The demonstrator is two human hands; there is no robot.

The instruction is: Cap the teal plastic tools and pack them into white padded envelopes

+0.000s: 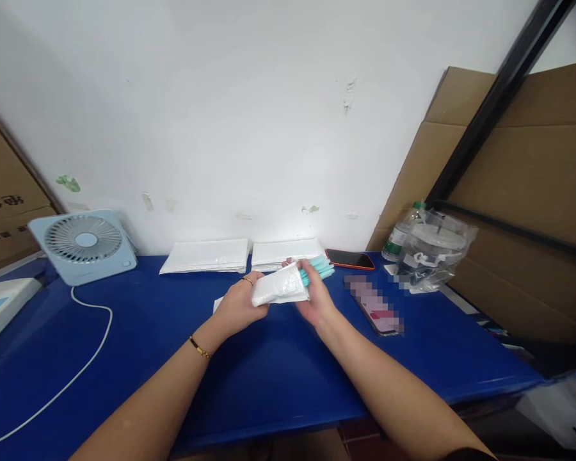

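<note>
- Bubble mailer (279, 286) is sitting between both hands, up over the blue table (269, 378), and blue-green strips (318, 270) are poking out of its right end.
- Left hand (242, 299) is gripping its left end.
- Right hand (315, 298) is curling around the other end, thumb resting by the strips.
- Mailer is looking light, soft and a bit slippery, so it is probably bending easily.
- Strips are looking thin; gently holding both ends is seeming best.

Turquoise strips (322, 267) jut from a glossy white pouch (279, 285).
</note>
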